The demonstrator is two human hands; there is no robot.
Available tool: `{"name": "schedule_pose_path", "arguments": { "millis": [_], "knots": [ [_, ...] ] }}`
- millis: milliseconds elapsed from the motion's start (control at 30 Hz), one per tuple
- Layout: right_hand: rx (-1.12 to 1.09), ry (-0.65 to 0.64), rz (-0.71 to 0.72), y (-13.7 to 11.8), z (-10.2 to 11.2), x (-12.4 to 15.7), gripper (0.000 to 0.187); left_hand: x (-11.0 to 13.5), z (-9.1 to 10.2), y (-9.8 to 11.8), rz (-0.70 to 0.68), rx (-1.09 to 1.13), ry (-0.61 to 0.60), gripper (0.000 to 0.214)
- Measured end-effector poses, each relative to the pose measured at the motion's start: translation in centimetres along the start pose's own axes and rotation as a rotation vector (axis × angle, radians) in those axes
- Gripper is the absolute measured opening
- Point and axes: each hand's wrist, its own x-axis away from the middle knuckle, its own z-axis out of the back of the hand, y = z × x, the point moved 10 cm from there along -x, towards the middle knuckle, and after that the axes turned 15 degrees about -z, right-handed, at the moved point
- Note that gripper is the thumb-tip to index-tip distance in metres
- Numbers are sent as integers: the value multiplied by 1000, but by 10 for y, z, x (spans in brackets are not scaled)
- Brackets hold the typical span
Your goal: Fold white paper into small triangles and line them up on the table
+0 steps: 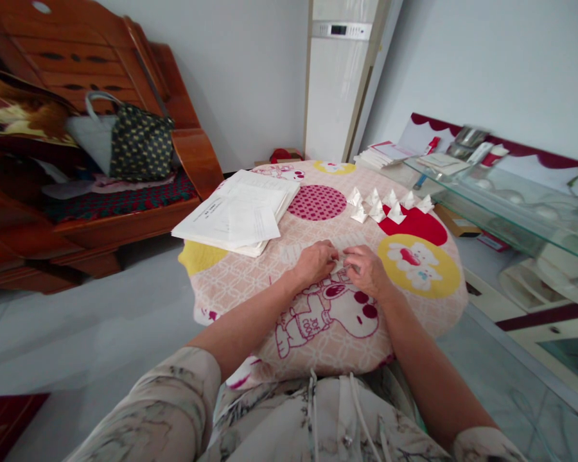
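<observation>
Both of my hands meet over the near middle of a round, cloth-covered table. My left hand (316, 262) is closed, its curled fingers pinching one side of a small white piece of paper (341, 246). From the other side, my right hand (365, 268) pinches the same paper with thumb and fingers. The fingers hide most of it, so its exact shape is unclear. Beyond my right hand stand several small pointed folded paper pieces (376, 212) in two rows. To the left of my hands lies a stack of white paper sheets (221, 215), with loose slips on top.
The patterned tablecloth (241, 279) hangs over the table's edge. At right is a glass-topped cabinet (501, 199) with papers, a metal container and a cup. A wooden sofa (187, 154) holding a bag (139, 144) is at left; a standing air conditioner (334, 90) is behind.
</observation>
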Motion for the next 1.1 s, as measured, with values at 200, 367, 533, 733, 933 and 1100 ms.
{"name": "schedule_pose_path", "arguments": {
  "millis": [200,367,533,733,933,1100],
  "knots": [
    [122,-33,9,-2,-10,-2,19,-1,-1,-2,3,-2,-7,20],
    [-140,26,-51,10,4,-3,20,-1,0,-3,37,7,-3,20],
    [-369,74,-191,24,18,-4,33,0,13,-10,36,192,108,14],
    [-407,94,-330,32,24,-2,29,8,34,-39,108,431,364,31],
    [-459,57,-399,41,21,1,20,21,32,-65,278,647,523,34],
    [-407,-66,-372,31,6,-1,19,22,28,-68,330,660,504,30]
  ]
}}
